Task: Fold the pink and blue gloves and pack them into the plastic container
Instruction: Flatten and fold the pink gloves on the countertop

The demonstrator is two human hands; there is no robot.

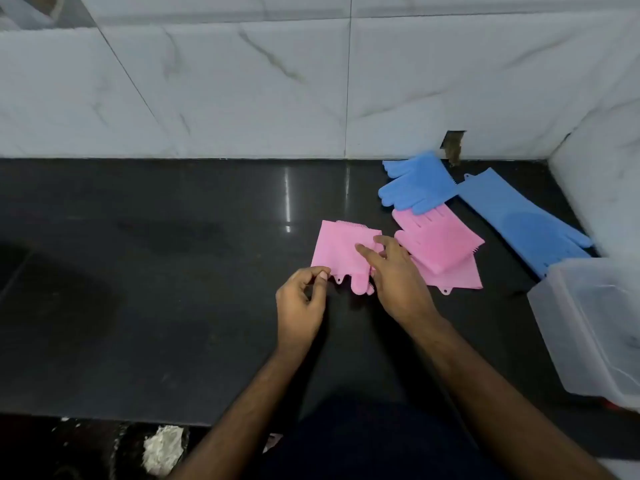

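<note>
A folded pink glove [337, 247] lies on the black counter near the middle. My left hand [303, 299] pinches its near left corner. My right hand [394, 275] rests on its right side with fingers extended over it. A second pink glove [438, 245], folded, lies just to the right. One blue glove [415, 183] lies folded at the back, overlapping the second pink one. Another blue glove [523, 221] lies flat and unfolded further right. The clear plastic container [588, 327] stands at the right edge, nothing visible inside it.
The black counter [173, 271] runs up to a white marble-tiled wall [242, 98] at the back and right. A small broken hole [453, 147] shows in the wall behind the blue gloves. The counter's front edge is near the bottom.
</note>
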